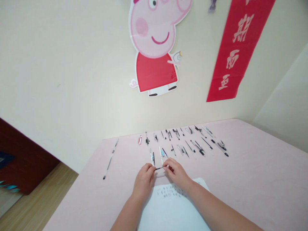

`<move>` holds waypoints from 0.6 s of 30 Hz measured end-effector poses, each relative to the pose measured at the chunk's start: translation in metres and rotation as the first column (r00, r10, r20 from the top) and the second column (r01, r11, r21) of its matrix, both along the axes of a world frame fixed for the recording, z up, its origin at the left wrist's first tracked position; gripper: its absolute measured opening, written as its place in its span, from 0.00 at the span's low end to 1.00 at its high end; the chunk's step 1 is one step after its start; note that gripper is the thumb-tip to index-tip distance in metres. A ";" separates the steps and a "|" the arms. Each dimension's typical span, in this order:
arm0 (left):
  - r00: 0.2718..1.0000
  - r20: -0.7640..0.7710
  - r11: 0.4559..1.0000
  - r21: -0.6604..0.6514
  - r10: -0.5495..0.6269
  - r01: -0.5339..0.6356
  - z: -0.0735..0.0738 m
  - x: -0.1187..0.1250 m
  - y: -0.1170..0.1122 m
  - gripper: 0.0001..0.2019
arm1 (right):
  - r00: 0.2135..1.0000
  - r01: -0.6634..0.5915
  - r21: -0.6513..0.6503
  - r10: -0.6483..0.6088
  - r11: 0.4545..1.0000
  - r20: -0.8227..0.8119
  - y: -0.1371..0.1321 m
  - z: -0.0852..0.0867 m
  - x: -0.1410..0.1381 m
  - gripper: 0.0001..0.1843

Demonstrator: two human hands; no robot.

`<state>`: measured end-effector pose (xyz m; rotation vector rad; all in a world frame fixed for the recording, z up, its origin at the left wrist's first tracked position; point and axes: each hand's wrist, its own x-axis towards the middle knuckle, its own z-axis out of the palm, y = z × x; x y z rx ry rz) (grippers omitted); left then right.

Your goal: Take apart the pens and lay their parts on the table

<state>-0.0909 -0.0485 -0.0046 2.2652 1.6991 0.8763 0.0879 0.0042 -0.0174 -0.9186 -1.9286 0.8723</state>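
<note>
Both hands are over the far edge of the white paper, pinching a thin black pen refill (158, 168) that spans the gap between them. My left hand (145, 178) grips its left end, and my right hand (175, 171) closes on the other end. Just below the refill lies a pale strip (160, 175), too blurred to name. Beyond my fingers are a clear pen barrel (151, 156), a dark refill (154, 158), a pale yellow stick (160, 155) and a blue pen part (163, 153). Handwriting covers the top of the white paper (170, 211) under my wrists.
Several pen parts, among them a black cap (226, 154) and a red-edged piece (140, 139), lie in rows across the pink table (252, 179). A long clear pen (110, 160) lies apart at left. The wall (96, 80) stands behind the table.
</note>
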 end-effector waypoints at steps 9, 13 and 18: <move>1.000 0.021 1.000 0.025 0.013 -0.013 -0.004 -0.004 0.003 0.12 | 0.994 0.077 -0.034 -0.080 0.996 -0.078 0.002 0.002 0.001 0.06; 0.999 0.044 1.000 0.023 0.007 -0.008 -0.004 -0.004 0.004 0.12 | 0.992 0.085 -0.032 -0.087 0.996 -0.089 0.002 0.003 0.001 0.05; 0.994 0.107 0.999 0.020 0.038 -0.040 -0.001 -0.004 0.003 0.10 | 0.996 0.080 -0.040 -0.082 0.996 -0.045 0.002 0.000 0.002 0.05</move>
